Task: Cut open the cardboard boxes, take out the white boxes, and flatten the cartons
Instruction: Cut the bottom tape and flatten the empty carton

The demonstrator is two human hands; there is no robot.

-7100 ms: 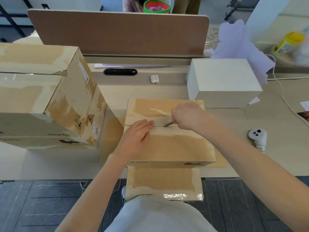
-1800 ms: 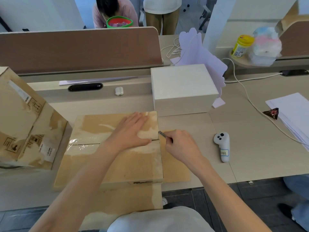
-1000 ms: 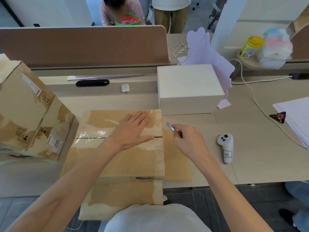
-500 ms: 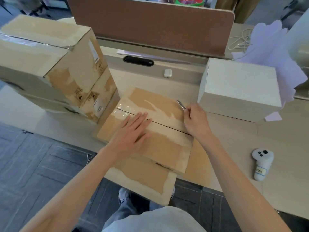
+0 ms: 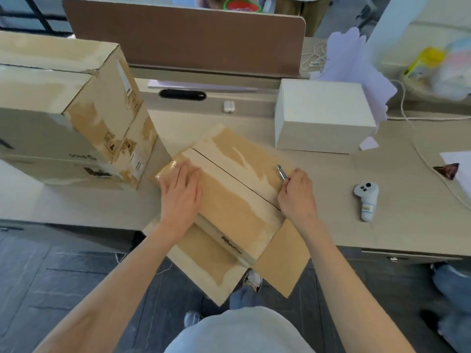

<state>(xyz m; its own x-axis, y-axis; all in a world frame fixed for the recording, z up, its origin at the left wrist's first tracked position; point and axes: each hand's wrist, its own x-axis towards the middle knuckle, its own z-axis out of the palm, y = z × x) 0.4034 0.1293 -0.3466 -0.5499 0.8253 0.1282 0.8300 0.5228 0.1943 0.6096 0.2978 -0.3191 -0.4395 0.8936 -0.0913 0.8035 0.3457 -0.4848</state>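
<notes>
Seemingly to steady the carton lying angled across the desk edge, the left hand is pressing flat, fingers spread, while the right hand is pinching the cutter at the seam's end.

Carton swings round on the desk, seam now running ten to four o'clock; left grip slides to its nine o'clock end, right grip carries the cutter to the three o'clock edge
</notes>
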